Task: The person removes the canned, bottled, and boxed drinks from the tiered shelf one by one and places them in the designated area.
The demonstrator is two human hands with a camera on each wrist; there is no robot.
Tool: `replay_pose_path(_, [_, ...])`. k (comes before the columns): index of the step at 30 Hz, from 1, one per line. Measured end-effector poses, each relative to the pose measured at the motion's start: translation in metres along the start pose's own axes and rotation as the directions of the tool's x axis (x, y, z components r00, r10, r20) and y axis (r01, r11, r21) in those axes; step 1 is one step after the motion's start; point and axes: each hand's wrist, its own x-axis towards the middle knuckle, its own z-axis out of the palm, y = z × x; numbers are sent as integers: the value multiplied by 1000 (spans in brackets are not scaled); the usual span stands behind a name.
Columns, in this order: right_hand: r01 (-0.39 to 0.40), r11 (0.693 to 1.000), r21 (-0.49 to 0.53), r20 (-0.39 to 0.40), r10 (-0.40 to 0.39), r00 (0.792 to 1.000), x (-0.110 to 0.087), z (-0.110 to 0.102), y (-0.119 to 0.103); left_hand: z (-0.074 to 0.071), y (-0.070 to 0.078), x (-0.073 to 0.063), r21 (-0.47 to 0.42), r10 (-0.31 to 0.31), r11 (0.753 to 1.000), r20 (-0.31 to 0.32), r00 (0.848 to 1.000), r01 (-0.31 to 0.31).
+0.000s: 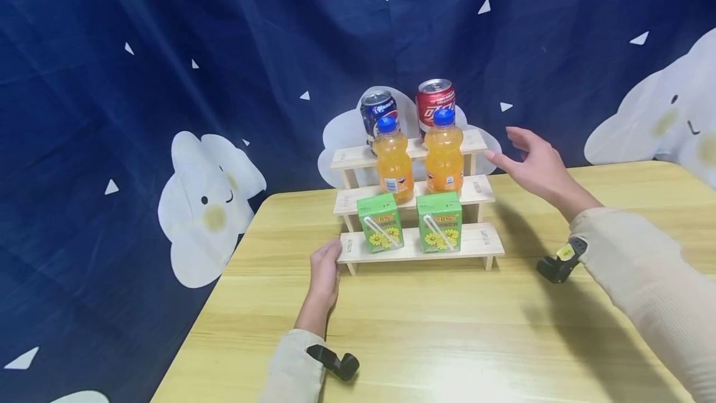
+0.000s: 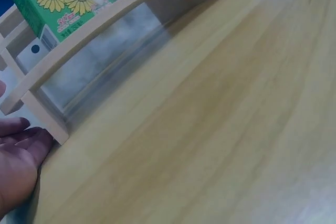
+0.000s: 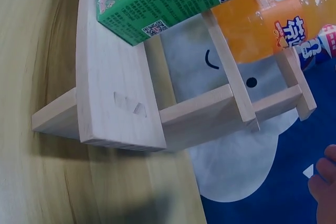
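Note:
A three-step wooden display rack (image 1: 481,235) stands on the table. My left hand (image 1: 324,272) holds the left end of its lowest step; in the left wrist view the fingers (image 2: 26,145) lie by the front leg, below the plank's end. My right hand (image 1: 534,163) is in the air beside the rack's upper right end, fingers spread and holding nothing. Two green drink cartons (image 1: 380,224) (image 1: 439,222) stand on the bottom step. Two orange drink bottles (image 1: 394,163) (image 1: 444,154) with blue caps occupy the middle step. On top are a blue can (image 1: 370,114) and a red can (image 1: 427,104).
The pale wooden table (image 1: 419,322) extends in front of the rack and to both sides. Behind it hangs a dark blue curtain (image 1: 302,23) with white clouds and triangles. A black wrist camera (image 1: 335,362) sits on the left sleeve, another (image 1: 559,263) on the right.

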Motion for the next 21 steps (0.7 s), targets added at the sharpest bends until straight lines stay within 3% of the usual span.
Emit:
replay_pose_path(6, [8, 999, 50, 4, -9, 1000, 5, 3, -6, 5, -3, -2, -80, -1, 997, 23, 1000, 3])
replay_pose_path(21, [-30, 990, 139, 33, 25, 999, 25, 13, -28, 4, -4, -3, -29, 5, 1000, 33, 999, -4])
